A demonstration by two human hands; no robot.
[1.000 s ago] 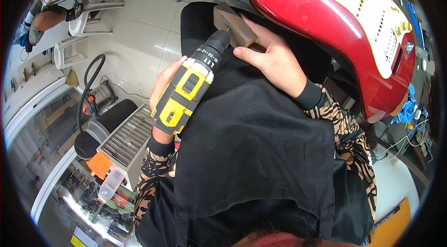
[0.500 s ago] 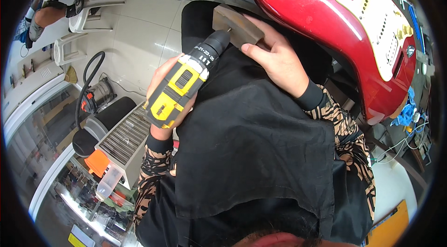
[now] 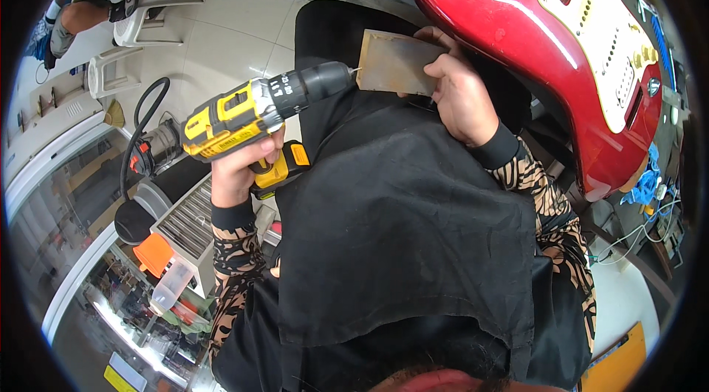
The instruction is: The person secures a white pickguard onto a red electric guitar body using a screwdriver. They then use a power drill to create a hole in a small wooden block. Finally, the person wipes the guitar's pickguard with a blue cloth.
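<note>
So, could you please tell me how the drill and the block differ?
The drill is yellow and black, while the block is dull grey-brown. The drill is long and built of many parts, while the block is plain, flat-faced and roughly rectangular. The left hand grips the drill; the right hand holds the block. Both are hand-held.

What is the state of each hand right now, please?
Left hand: closed around the handle of the yellow-and-black drill.
Right hand: closed on the right end of the brownish block, thumb on its visible face.
</note>
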